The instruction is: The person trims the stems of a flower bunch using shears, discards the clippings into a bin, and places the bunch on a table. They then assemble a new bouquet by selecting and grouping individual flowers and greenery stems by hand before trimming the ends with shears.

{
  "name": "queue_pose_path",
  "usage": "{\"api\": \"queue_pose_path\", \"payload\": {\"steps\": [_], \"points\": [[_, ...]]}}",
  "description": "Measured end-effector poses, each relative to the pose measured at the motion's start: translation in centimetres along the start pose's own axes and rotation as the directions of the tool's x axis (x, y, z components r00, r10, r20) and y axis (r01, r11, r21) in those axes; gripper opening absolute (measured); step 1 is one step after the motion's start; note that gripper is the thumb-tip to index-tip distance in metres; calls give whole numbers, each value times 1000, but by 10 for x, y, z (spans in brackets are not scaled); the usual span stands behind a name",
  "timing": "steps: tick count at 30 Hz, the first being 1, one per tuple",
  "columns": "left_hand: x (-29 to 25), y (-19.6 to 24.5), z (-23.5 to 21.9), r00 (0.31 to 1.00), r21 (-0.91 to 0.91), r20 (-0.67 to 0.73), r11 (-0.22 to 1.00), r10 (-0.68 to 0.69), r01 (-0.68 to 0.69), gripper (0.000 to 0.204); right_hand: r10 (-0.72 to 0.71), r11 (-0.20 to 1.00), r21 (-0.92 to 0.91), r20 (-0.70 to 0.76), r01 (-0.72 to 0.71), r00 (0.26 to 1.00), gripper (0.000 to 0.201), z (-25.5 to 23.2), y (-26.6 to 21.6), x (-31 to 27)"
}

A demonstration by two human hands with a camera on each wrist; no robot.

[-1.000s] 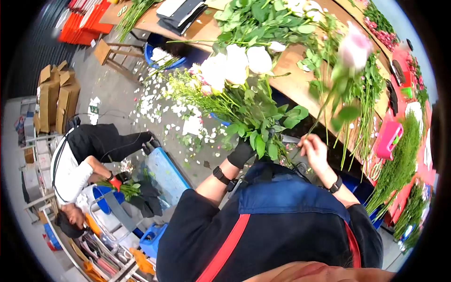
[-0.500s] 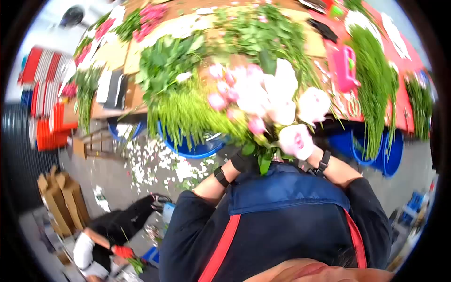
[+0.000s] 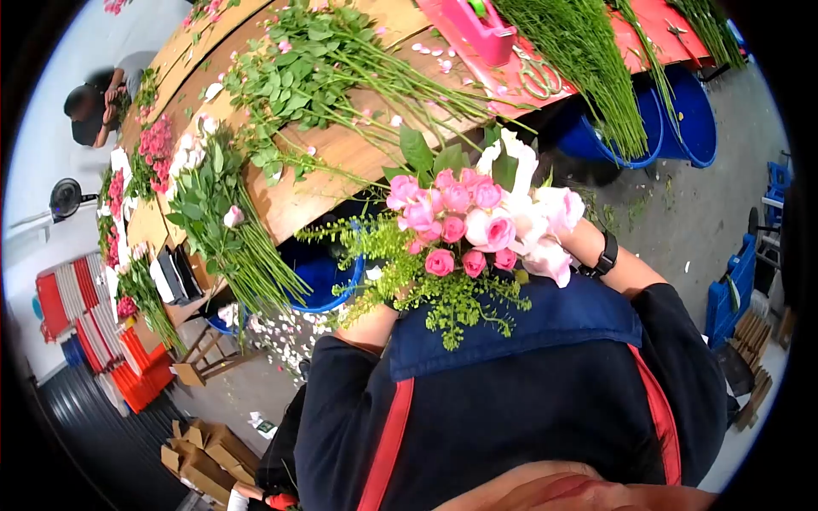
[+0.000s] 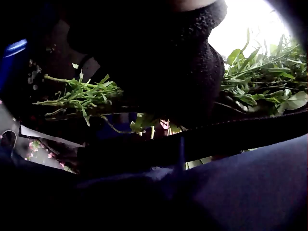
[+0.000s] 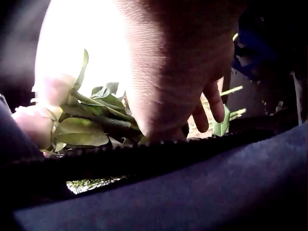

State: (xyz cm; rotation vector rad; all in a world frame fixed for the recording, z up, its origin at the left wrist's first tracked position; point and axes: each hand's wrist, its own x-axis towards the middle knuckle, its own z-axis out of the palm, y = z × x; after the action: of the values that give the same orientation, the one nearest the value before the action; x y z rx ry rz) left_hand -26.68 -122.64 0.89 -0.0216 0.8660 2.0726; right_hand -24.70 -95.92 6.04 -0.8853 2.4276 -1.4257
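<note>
In front of the blue apron top, a mixed bouquet (image 3: 490, 228) shows pink roses, larger pale pink and white blooms and yellow-green sprigs. My left hand (image 4: 187, 67), in a black glove, grips its stems; leafy growth (image 4: 269, 79) comes out on one side and cut stem ends (image 4: 79, 94) on the other. Flowers hide that hand in the head view. My bare right hand (image 5: 168, 72) is at the bouquet too, its thumb side against the stems below two pale pink blooms (image 5: 36, 125) and fingers curling down. Its grasp is partly hidden by dark cloth.
A wooden table (image 3: 294, 192) ahead bears long leafy stems (image 3: 298, 77), white roses and a pink tape dispenser (image 3: 481, 30). Scissors (image 3: 537, 72) lie by green foliage (image 3: 588, 77). Blue buckets (image 3: 648, 128) stand below. Petals litter the floor; cardboard boxes (image 3: 209, 460) stand at lower left.
The pale pink rose raised in my right hand one second ago is now in among the bouquet's blooms. The bouquet has tipped toward my chest, and my view has turned right.
</note>
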Motion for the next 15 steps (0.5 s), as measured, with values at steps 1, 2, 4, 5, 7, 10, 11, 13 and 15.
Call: {"api": "queue_pose_path", "payload": {"steps": [1,2,4,5,7,10,11,13,15], "points": [[7,-3,6,1000,4,1,1000,-4,4,38,13,998,66,-5,-12,1000,37,-3,5,2],[14,-7,11,1000,7,-2,1000,-14,14,38,129,956,267,-9,-122,992,38,-10,4,-4],[25,-15,22,999,9,-9,999,-36,36,38,294,824,497,39,-274,955,38,-22,7,-17],[32,-20,27,999,4,-13,999,-47,47,38,343,780,527,90,-337,935,37,-27,13,-26],[44,-29,37,998,-2,-11,998,-69,69,38,351,892,261,111,-368,930,38,-26,42,-46],[65,-40,48,995,6,-8,995,-101,102,39,314,866,395,51,-308,948,42,-45,44,-60],[72,-43,51,994,16,-6,994,-110,110,39,298,853,447,8,-270,954,44,-56,39,-59],[87,-51,58,993,23,1,992,-122,122,39,196,944,287,-96,-162,976,34,-71,39,-64],[104,-61,63,991,17,6,991,-136,136,39,386,683,710,-149,-174,911,25,-107,17,-66]]}}
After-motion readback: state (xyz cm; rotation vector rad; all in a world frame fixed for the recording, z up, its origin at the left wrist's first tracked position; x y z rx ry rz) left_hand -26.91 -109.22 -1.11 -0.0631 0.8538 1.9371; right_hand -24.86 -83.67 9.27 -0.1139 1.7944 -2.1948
